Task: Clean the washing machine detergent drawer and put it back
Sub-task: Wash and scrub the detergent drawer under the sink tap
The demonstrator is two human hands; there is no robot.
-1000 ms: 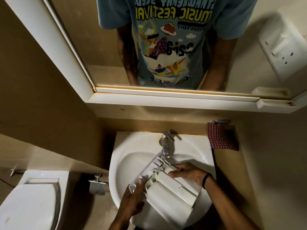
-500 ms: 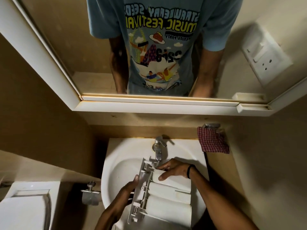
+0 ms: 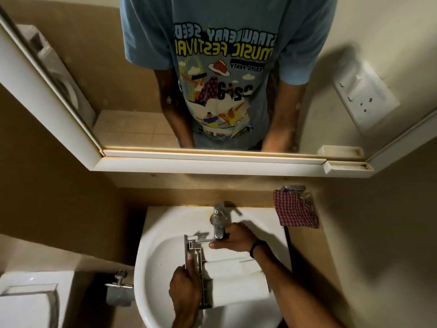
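Observation:
The white detergent drawer point(image 3: 233, 279) lies upside down over the white sink point(image 3: 163, 256), its rounded compartment undersides facing up and its front panel to the left. My left hand point(image 3: 185, 286) grips the drawer's front panel edge, thumb on top. My right hand point(image 3: 234, 237) rests on the drawer's far end, right under the chrome tap point(image 3: 218, 222), with the fingers curled near the spout. Whether water runs from the tap is not visible.
A red checked cloth point(image 3: 295, 211) hangs on the wall right of the sink. A mirror point(image 3: 212, 79) with a white frame hangs above. A toilet point(image 3: 28, 301) stands at lower left, with a metal valve point(image 3: 119, 286) between it and the sink.
The drawer has turned from a diagonal to square with the sink, its far end brought under the tap. My right hand moved up to the tap; my left shifted along the front panel.

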